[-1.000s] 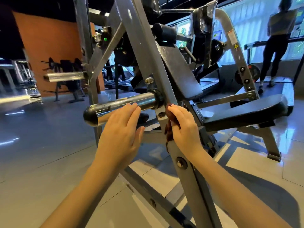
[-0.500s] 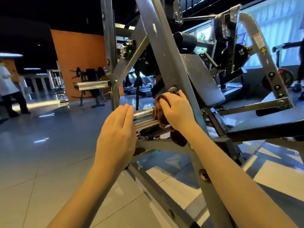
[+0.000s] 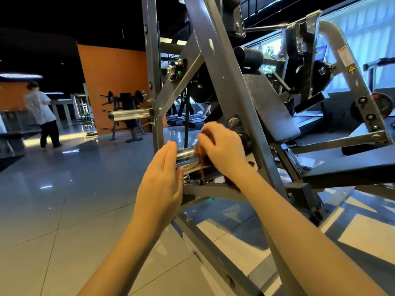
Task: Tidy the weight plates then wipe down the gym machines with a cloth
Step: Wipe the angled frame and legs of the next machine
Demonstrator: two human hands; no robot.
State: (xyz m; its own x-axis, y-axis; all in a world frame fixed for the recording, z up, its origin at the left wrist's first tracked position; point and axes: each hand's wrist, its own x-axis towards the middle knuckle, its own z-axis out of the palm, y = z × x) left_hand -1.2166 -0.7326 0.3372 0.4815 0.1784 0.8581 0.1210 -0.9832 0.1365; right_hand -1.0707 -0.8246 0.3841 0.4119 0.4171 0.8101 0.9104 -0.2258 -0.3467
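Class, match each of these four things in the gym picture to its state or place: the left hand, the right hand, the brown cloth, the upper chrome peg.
Things:
1 left hand
2 right hand
3 brown cloth
4 upper chrome peg

States:
a bare, sticking out from the grey upright
b grips the cloth
c fingers straight, at the end of the lower chrome peg
d on the lower chrome peg, under a hand

Pairs: 1-c; 2-b; 3-d; 4-a

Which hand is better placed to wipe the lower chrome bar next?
The right hand: it grips the brown cloth against the lower chrome bar. The left hand is flat at the bar's end and holds no cloth.
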